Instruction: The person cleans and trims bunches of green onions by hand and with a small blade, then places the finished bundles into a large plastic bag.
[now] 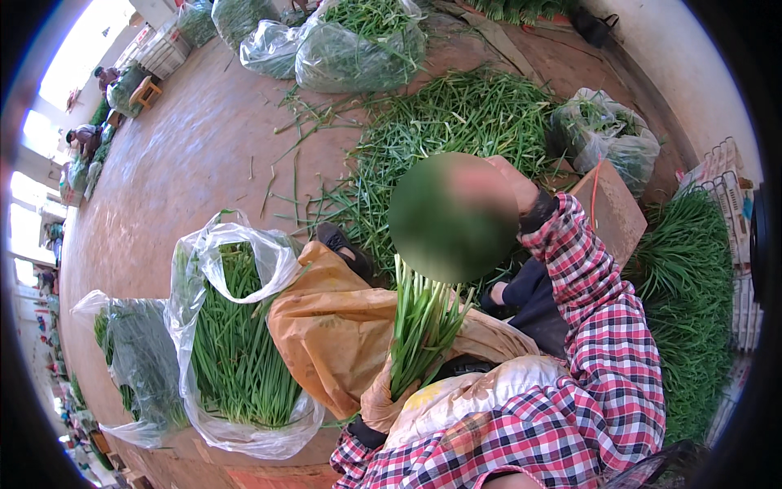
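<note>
A: Report your left hand (380,405).
B: Wrapped around the lower part of a bunch (419,334), which is in front of you, right of the filled bag (265,440), pale ends pointing away.
A: Your right hand (515,181)?
B: Near the pile (464,106); blurring obscures your fingers, so opening and hold cannot be determined.

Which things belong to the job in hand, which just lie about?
Likely in use:
bunch of green stalks, in the left hand
loose stalk pile ahead
open plastic bag of stalks

Likely just lying about:
small stool, far left
black item by the wall
</note>
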The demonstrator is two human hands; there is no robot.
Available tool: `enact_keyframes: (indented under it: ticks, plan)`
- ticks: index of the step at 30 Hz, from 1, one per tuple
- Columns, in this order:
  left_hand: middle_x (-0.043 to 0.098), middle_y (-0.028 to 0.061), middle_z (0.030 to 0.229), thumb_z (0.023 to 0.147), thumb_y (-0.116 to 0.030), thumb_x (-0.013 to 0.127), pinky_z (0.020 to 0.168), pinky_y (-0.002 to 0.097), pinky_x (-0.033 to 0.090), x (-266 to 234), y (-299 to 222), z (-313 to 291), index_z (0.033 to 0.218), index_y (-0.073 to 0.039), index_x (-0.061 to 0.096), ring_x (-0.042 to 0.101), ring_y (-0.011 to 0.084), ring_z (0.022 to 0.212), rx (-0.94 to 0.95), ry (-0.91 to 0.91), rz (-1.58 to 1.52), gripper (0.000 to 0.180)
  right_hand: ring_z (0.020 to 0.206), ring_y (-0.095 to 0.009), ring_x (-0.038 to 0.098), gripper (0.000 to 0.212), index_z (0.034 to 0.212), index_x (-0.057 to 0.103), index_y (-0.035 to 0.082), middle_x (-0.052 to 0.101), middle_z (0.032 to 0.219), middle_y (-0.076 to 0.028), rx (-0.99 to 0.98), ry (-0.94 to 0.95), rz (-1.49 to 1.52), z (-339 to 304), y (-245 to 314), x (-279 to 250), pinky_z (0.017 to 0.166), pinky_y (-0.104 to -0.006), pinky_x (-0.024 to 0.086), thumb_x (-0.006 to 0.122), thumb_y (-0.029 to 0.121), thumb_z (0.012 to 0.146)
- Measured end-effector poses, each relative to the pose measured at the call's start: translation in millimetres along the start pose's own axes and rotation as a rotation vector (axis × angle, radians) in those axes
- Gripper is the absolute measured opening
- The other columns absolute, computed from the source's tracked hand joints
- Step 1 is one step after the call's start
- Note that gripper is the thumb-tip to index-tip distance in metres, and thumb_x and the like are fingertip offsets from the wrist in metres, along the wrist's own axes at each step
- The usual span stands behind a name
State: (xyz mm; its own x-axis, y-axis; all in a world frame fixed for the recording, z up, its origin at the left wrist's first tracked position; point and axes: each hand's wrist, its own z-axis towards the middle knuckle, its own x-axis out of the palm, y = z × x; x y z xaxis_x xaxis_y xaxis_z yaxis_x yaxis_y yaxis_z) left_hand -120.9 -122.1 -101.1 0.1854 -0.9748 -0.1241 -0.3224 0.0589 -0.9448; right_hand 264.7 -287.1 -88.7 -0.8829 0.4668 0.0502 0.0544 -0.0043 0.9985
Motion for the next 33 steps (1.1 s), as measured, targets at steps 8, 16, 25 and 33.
enact_keyframes:
  ticks: [8, 16, 25, 33]
  plan:
    - [0.058, 0.0061, 0.119, 0.082, 0.004, 0.063, 0.089, 0.0247, 0.044, -0.5, -5.9, 1.1, 0.133, -0.003, 0.042, 0.054, 0.0100, 0.105, 0.051, 0.014, 0.079, 0.056, 0.088, -0.020, 0.056, 0.029, 0.108, 0.055, 0.005, 0.058, 0.098, -0.008, -0.150, 0.150, 0.204, -7.7, -26.1, 75.9, 0.084, -0.0354, 0.046, 0.061, 0.024, 0.087]
    - [0.060, 0.0052, 0.115, 0.082, 0.000, 0.065, 0.087, 0.0246, 0.046, 10.4, -14.7, 3.6, 0.127, -0.004, 0.048, 0.057, 0.0088, 0.100, -0.051, -0.074, -0.309, 0.048, 0.071, -0.020, 0.053, 0.018, 0.082, 0.055, 0.009, 0.054, 0.074, -0.004, -0.293, -0.114, -1.070, -14.4, 24.7, 116.5, 0.067, -0.0353, 0.041, 0.062, 0.025, 0.082]
    - [0.064, 0.0029, 0.105, 0.080, -0.001, 0.067, 0.081, 0.0256, 0.049, 5.2, 3.1, 1.2, 0.116, -0.003, 0.055, 0.059, 0.0091, 0.091, -0.100, -0.137, -0.251, 0.038, 0.050, -0.018, 0.046, 0.030, 0.070, 0.052, 0.008, 0.051, 0.057, -0.002, -0.018, -0.160, -0.529, -1.5, 24.0, 103.6, 0.052, -0.0324, 0.038, 0.054, 0.030, 0.090]
    - [0.064, 0.0029, 0.098, 0.072, -0.007, 0.075, 0.073, 0.0263, 0.050, -19.6, 48.5, -11.1, 0.109, -0.004, 0.058, 0.061, 0.0130, 0.082, -0.149, -0.270, -0.805, 0.041, 0.059, -0.010, 0.051, 0.019, 0.096, 0.058, -0.001, 0.059, 0.076, -0.005, -0.347, 0.118, 0.414, -22.3, 80.9, 46.1, 0.052, -0.0215, 0.041, 0.054, 0.017, 0.092]
